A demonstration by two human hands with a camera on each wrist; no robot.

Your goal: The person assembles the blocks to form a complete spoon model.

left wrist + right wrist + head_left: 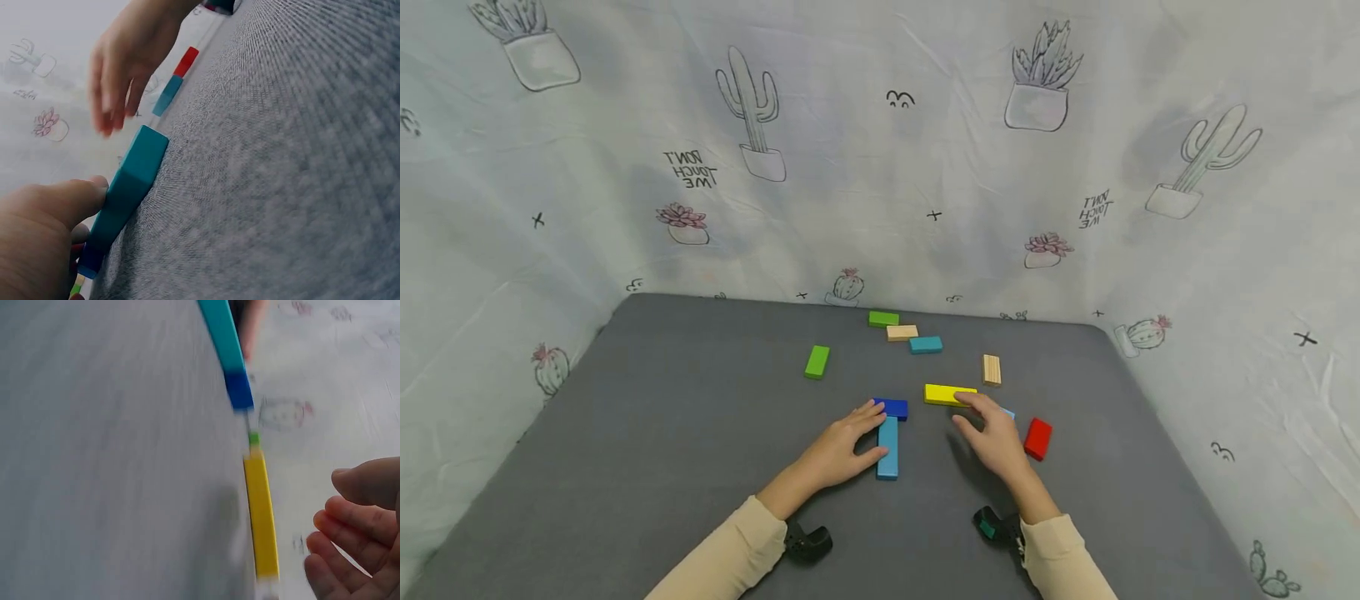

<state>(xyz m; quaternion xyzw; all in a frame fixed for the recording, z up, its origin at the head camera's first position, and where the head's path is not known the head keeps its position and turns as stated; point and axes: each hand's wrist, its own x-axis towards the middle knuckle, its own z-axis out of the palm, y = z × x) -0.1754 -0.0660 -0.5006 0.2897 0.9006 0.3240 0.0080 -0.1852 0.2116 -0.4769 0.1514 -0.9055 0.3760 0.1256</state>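
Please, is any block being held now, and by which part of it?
Nothing seems held. The left hand touches the light blue block with its thumb, about midway along, without a visible grip; the right hand holds nothing.

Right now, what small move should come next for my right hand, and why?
Probably lower your right hand and pinch the yellow block: the hand is over it but the right wrist view shows a gap, while your left hand touches the light blue block.
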